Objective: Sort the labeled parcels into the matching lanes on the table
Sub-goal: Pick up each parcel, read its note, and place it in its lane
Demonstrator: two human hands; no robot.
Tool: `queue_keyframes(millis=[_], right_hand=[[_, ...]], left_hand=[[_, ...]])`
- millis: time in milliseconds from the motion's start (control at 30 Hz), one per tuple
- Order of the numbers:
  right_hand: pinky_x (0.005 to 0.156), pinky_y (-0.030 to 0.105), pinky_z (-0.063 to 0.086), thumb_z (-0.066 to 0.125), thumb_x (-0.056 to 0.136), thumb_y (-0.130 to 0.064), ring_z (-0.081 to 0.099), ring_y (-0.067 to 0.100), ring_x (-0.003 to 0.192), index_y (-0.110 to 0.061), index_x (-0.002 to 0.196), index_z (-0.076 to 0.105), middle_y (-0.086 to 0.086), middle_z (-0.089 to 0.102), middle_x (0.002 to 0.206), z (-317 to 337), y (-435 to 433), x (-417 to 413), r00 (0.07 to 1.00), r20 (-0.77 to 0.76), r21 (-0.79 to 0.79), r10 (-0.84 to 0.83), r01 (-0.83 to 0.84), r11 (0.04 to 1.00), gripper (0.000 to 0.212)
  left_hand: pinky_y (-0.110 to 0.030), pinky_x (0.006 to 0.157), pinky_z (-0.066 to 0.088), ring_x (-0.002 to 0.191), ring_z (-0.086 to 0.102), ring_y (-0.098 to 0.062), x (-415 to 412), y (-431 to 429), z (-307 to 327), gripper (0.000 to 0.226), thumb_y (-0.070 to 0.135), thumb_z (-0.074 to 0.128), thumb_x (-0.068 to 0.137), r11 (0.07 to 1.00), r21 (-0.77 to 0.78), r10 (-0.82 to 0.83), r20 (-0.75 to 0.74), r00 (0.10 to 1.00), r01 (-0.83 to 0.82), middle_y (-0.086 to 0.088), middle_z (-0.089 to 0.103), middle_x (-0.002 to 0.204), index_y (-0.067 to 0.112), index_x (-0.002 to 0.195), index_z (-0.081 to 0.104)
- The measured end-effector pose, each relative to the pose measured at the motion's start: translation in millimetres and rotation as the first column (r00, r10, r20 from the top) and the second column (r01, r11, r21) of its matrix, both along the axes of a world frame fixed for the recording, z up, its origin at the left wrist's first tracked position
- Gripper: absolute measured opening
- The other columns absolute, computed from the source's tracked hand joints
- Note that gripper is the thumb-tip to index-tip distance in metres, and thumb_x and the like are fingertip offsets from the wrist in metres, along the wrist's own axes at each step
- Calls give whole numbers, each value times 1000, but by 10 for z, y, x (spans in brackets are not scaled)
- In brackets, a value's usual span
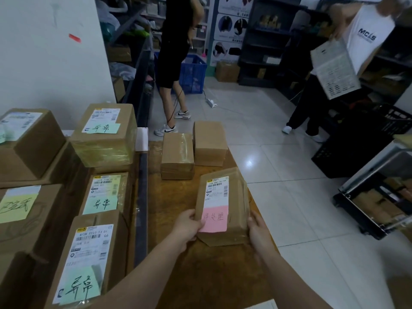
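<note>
- Yellow-note box (24,219): far left, handwritten note on top; behind it a box (29,139) with a shipping label.
- Green-note boxes, one column, each with a shipping label and a handwritten green note: rear (104,132), wrapped in clear tape; middle (104,195); front (87,262), nearest the camera.
- Table (178,197): brown top, just right of that column.
- Left hand (189,226): fingers closed on the left edge of the parcel, thumb on top touching the pink note.
- Parcel (223,206): flat brown package held between both hands just over the table's right part, its far end tilted up; carries a shipping label and a pink note (215,219) with handwriting.
- Plain boxes: two at the table's far end, side by side and touching, the taped one (177,155) left, the other (209,141) right.
- Right hand (258,230): gripping the parcel's right edge, fingers wrapped under, thumb along the side.
- Background: two people standing on the tiled floor; black crate (347,152) at right.
</note>
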State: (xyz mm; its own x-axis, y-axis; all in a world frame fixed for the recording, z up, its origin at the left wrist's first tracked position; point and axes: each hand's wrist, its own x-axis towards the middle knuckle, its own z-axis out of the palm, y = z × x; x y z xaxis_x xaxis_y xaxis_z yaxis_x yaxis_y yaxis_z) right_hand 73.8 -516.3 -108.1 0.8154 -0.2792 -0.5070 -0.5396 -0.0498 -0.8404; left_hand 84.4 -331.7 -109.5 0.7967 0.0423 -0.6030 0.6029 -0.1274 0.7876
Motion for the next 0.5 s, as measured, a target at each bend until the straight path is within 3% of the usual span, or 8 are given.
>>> queue_keyframes(millis=[100,167,233,367,433,500], right_hand=[[95,42,53,42,92,-63,63,22,108,-20,132,55,3,65,120,56,87,-43,999,36,-25,-5,6,1000,60],[96,47,53,52,69,-85,65,24,108,-24,132,55,3,66,120,12,98,-76,999,49,-19,-8,9,1000,88],[98,50,52,62,54,-89,63,26,112,-25,135,51,3,64,124,-41,87,-112,998,62,-4,1,-1,1000,103],[96,49,54,68,62,-73,64,25,110,-26,133,52,2,65,123,125,174,-216,992,129,14,-1,-1,1000,87],[96,48,54,68,73,-64,64,24,110,-25,131,55,2,65,121,221,230,-268,982,187,31,-10,4,1000,71],[95,48,55,70,69,-70,65,23,108,-27,128,58,1,67,120,311,293,-304,971,237,59,-13,-1,998,75]], left_hand=[[-22,65,48,106,56,-17,-32,-9,1,54,11,63,92,999,9,34,43,998,-34,-4,57,132,13,142,43],[-24,71,52,112,58,-19,-79,-2,12,51,11,65,90,998,-4,56,56,997,-56,-3,60,128,14,139,47],[-28,79,54,114,58,-20,-148,23,47,50,9,66,89,997,-23,81,75,994,-79,-3,60,127,15,136,50],[-36,91,54,117,57,-19,-304,103,169,52,6,69,86,986,-84,158,154,975,-146,-1,61,127,20,134,51],[-34,88,55,115,57,-17,-408,136,282,52,8,70,86,976,-113,209,211,955,-188,1,61,126,22,132,53],[-29,83,53,112,57,-15,-517,178,414,50,10,71,85,961,-147,268,267,926,-236,4,62,123,26,129,54]])
